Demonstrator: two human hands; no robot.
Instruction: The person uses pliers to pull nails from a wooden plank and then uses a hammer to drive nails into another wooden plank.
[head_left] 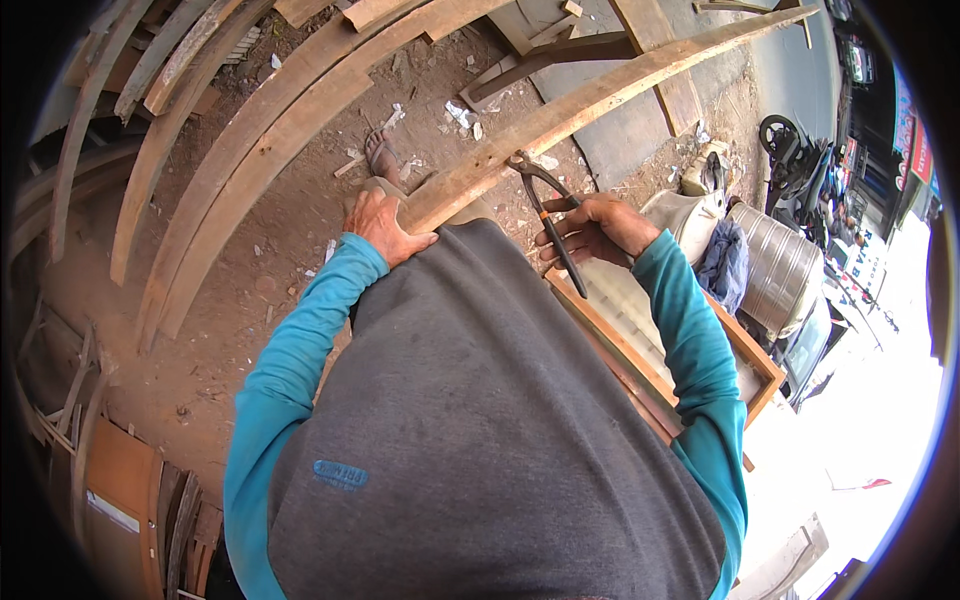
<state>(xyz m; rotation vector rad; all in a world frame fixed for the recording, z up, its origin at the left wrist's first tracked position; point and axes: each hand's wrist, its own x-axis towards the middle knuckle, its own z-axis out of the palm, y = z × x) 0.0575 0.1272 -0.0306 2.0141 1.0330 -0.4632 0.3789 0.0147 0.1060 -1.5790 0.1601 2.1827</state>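
A long wooden beam (570, 112) runs from beside my lap away to the far right. My left hand (380, 228) is closed over its near end, thumb toward my lap. In my right hand (602, 228) is a pair of dark pincers (522, 166) with an orange band on a handle. The jaws lie against the beam's right side; whether they grip anything there is too small to tell. The handles stand apart, and my fingers are around them.
Several long planks (255, 135) lean at the left over dirt ground with scraps. A wooden frame (760, 365) lies at my right, near a ribbed metal drum (775, 265) and a blue cloth (722, 265). Motorcycles (805, 170) stand farther right. A sandaled foot (381, 158) shows ahead.
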